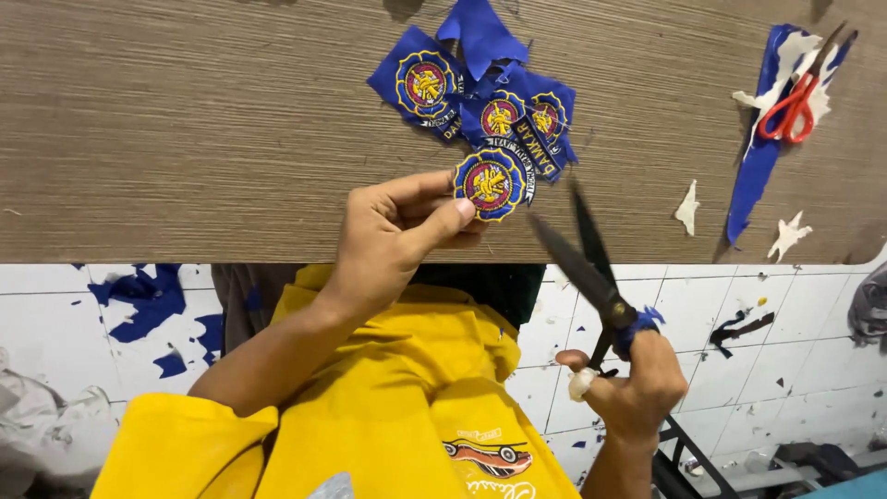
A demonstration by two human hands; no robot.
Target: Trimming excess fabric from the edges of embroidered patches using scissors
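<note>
Two hands are busy at the near edge of the bench (185, 139); the left hand (393, 231) pinches a round embroidered patch (492, 183), blue-rimmed with a red and yellow centre, between thumb and fingertips, holding it just above the wood so its rim is free to turn toward the blades; the right hand (637, 383) is closed around the handles of a pair of dark scissors (582, 263), thumb wrapped in pale tape, blades standing apart and pointing up toward the patch, near its lower right edge but not touching it; a blue strip is wound about one handle, likely as padding. Just beyond the held patch lies a loose heap of similar patches (490, 97) on untrimmed blue cloth, within easy reach of the left hand. Far to the right, well apart, rest red-handled scissors (790, 106) on a long strip of blue and white offcut (759, 157); small white scraps (688, 208) lie between. Below the bench, a yellow garment (388, 416) covers the lap; blue snippets dot the white tiled floor (795, 333).
</note>
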